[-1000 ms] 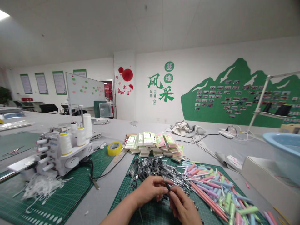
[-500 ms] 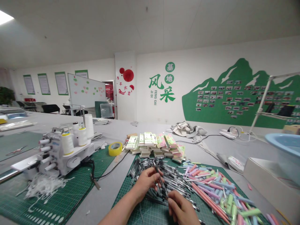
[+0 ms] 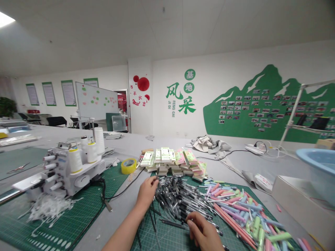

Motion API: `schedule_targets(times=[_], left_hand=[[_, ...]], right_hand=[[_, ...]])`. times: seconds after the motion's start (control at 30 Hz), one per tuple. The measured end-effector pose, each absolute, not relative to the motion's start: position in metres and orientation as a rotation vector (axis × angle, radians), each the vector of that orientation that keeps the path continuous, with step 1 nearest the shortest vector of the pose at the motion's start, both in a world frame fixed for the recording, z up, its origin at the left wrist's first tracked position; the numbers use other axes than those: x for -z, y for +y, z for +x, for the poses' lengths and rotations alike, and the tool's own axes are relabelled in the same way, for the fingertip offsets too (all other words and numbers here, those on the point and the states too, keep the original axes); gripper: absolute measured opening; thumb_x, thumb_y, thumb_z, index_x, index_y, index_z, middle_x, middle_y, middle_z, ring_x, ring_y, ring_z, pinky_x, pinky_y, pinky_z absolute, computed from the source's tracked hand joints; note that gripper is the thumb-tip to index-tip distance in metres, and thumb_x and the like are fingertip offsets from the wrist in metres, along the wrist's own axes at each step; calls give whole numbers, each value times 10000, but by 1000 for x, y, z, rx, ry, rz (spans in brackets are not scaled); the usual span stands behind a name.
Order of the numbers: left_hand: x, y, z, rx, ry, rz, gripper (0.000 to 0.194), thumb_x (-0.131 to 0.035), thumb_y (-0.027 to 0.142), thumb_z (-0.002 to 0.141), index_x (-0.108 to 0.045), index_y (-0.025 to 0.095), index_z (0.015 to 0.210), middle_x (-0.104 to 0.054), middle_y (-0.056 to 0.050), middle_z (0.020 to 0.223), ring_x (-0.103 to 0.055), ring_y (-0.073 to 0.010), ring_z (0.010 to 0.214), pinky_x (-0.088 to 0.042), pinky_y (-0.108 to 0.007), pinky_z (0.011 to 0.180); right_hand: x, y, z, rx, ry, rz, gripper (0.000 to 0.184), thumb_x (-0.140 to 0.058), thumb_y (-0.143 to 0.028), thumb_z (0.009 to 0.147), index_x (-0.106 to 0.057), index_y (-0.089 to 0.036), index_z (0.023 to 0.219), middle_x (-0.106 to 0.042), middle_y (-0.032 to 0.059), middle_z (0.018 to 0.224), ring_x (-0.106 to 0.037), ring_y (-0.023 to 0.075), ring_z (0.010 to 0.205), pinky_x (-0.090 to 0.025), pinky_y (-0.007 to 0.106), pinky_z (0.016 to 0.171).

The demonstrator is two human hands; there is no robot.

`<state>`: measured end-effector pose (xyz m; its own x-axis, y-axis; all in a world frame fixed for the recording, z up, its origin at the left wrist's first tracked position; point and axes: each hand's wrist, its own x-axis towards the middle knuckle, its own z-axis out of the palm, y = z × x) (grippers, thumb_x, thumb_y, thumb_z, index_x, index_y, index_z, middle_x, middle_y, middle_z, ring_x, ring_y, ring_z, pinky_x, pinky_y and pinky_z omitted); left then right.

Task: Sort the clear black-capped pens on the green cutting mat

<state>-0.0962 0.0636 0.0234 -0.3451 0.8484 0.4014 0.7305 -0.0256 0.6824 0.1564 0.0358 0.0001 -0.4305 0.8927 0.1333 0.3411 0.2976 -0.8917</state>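
My left hand (image 3: pixel 147 191) is at the left edge of a heap of black and clear pens (image 3: pixel 180 195) on the green cutting mat (image 3: pixel 172 240). Its fingers are closed on a slim dark pen, whose end sticks up above them. Several thin dark sticks lie loose on the mat below this hand. My right hand (image 3: pixel 202 230) rests low at the front of the heap, fingers curled and drawn together; what they hold, if anything, is hidden. To its right spreads a pile of pastel pens and caps (image 3: pixel 243 212) in pink, blue, green and purple.
Behind the pens stand stacked small boxes (image 3: pixel 167 157) and a yellow tape roll (image 3: pixel 128 166). On the left is a sewing machine (image 3: pixel 70 174) with thread cones. A white box (image 3: pixel 300 205) and blue basin (image 3: pixel 319 170) are on the right. A cable crosses the table.
My left hand has moved left and away from my right hand, taking a dark pen to the heap's left side. My right hand has stayed nearly in place.
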Motion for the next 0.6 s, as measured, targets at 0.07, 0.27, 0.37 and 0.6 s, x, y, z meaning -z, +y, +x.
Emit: schedule_targets(times=[0.07,0.27,0.37,0.6], left_hand=[[-16,67,-116,-1157,2331,1711,290,-425,274,848,-642,184,1018,-654,-60,1022,-570,-183,963,-389,-264,857],[4,71,-140,-972,2499,1643,313,-436,268,833,-658,129,1004,-658,-112,987,-584,-224,934,-382,-288,829],[10,72,-142,-916,2523,1634,315,-437,270,837,-659,141,1019,-655,-107,992,-585,-216,938,-378,-274,839],[15,73,-142,-884,2512,1651,331,-412,293,859,-666,167,1031,-644,-99,994,-584,-207,947,-383,-263,843]], right_hand=[[-1,35,157,-1086,-1931,-1108,301,-416,-477,811,-545,-206,785,-523,-43,523,-481,118,444,-369,214,482],[0,36,158,-1064,-1951,-1102,264,-406,-424,826,-541,-200,798,-514,-44,531,-485,121,461,-366,217,494],[0,36,158,-1045,-1959,-1090,253,-405,-412,829,-539,-199,799,-522,-43,532,-494,126,472,-372,220,506],[1,37,158,-1059,-1951,-1099,234,-413,-397,820,-539,-200,801,-525,-45,527,-489,122,456,-373,216,498]])
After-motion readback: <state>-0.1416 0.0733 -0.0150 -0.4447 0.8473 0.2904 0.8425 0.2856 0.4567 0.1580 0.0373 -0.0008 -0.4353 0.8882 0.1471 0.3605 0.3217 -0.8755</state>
